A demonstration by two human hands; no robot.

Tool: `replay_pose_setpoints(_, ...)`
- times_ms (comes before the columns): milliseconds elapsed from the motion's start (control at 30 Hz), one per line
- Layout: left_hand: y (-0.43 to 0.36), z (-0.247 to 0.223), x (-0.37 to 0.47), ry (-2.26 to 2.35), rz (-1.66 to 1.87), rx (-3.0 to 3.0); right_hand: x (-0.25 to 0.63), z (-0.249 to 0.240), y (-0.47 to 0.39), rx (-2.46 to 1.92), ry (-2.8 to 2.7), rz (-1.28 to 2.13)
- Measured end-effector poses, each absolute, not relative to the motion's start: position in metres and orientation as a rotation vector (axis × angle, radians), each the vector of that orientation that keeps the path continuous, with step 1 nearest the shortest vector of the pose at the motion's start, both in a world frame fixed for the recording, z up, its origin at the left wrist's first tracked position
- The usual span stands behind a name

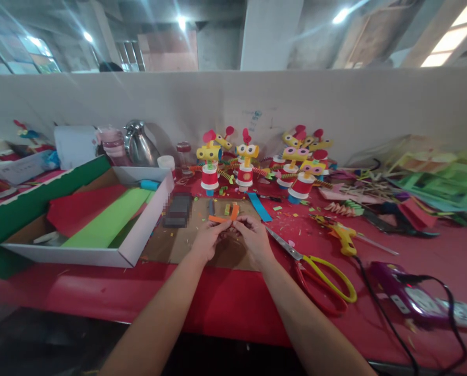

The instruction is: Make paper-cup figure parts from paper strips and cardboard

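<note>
While nr R hand (252, 236), scissors (298, 255).

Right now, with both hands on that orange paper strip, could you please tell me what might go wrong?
The metal scissors with yellow and red handles lie beside the right hand; a sideways move could nick it. The orange paper strip in the grip of that hand and the left hand might crease. The yellow glue gun lies near pleated pink and green paper; if hot, it might scorch it.
</note>
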State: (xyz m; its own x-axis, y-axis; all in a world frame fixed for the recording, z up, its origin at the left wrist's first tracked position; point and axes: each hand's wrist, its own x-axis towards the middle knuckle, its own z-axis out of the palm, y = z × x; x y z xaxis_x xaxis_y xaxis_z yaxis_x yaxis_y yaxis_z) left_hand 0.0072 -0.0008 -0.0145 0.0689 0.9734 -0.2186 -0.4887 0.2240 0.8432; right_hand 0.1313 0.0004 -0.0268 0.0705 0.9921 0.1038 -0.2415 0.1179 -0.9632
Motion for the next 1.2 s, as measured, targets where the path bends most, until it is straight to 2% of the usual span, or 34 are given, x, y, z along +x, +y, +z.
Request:
replay_pose_setpoints(433,0.0,-0.016,0.008,0.885,1.313,0.65,0.126,-0.023,-0.006,-0.919,-1.015,1.201)
replay_pose_setpoints(1200,0.003,-0.008,-0.002,0.838,1.043,0.334,0.129,-0.019,-0.004,-0.875,-0.885,1.304)
